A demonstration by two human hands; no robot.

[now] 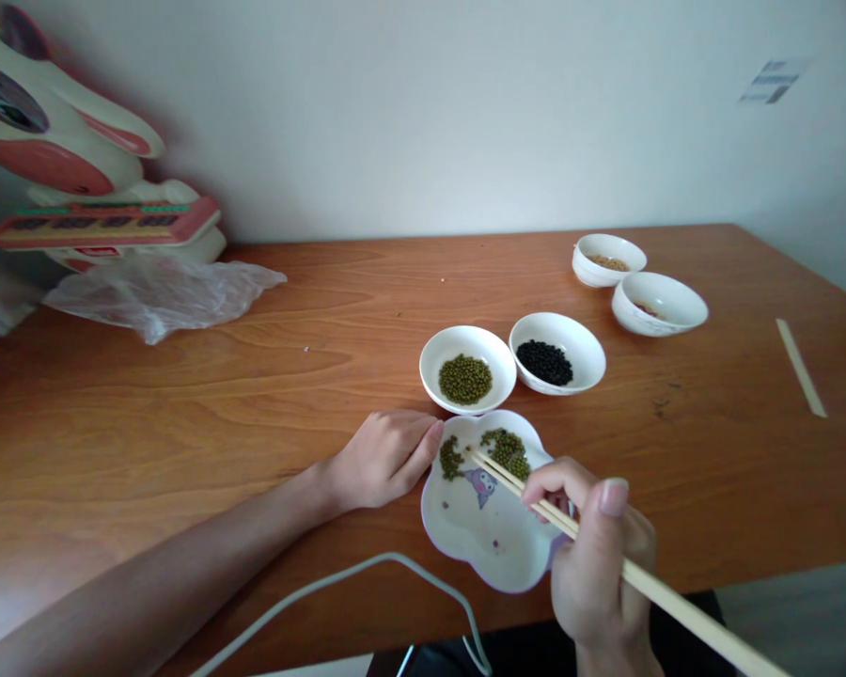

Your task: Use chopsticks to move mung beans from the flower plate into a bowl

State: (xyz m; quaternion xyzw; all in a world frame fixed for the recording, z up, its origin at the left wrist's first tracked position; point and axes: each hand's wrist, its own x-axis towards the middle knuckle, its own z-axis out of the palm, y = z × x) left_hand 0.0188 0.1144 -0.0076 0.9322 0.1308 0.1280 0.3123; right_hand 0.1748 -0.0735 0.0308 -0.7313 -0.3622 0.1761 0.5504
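My right hand is closed round a pair of pale wooden chopsticks. Their tips are close together over the upper part of a white flower-shaped plate with a purple rim. Green mung beans lie there in two groups, one on each side of the tips; a small pale bit shows at the tips, too small to make out. My left hand, fingers curled, grips the plate's upper left rim. Behind the plate stand a white bowl of mung beans and another white bowl of black beans.
Farther back on the right are two white bowls, one with tan grains, the other with reddish bits. A pale strip lies right. A pale cable curves in front. A plastic bag and cow-like toy are left.
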